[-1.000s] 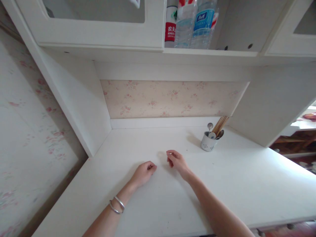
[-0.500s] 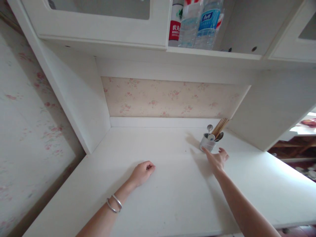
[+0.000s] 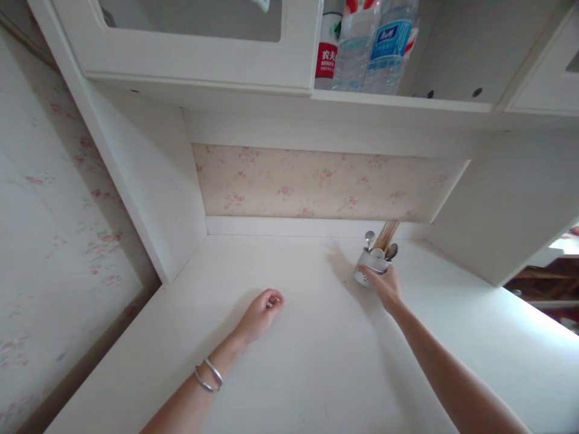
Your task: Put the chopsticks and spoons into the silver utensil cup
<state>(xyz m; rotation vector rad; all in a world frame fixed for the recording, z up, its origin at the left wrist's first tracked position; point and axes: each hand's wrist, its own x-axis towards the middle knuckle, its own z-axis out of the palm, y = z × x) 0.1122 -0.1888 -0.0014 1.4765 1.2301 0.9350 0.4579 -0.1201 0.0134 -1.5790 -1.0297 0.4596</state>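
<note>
Only the right hand (image 3: 383, 284) had something in it: it held a small white cup (image 3: 371, 261), with the thumb across the near side and the other fingers partly out of sight. The left hand (image 3: 262, 310) was curled in a loose fist over the white table (image 3: 289, 374), well apart from the cup, and nothing could be seen in it. The cup was toward the back of the table, on the right. I couldn't tell if its bottom touched the table.

It looked like thin metal, or maybe hard plastic, so I guessed it was light and stiff and would not squash. Its smooth side might have been a bit slippery. Long, thin brown sticks (image 3: 386, 236) poked out of it, next to a shiny round spoon (image 3: 370, 236) and a darker spoon (image 3: 391, 251). Those tall things could have made it tippy, so around the middle, just below the rim, seemed the best place to hold it.

The cup was round, with little holes low on its side. Two smooth, silvery bangles (image 3: 214, 371) circled the left arm (image 3: 181, 410). Pink flowers dotted the wallpaper (image 3: 284, 187), and clear, ridged bottles (image 3: 389, 48) stood up high.
</note>
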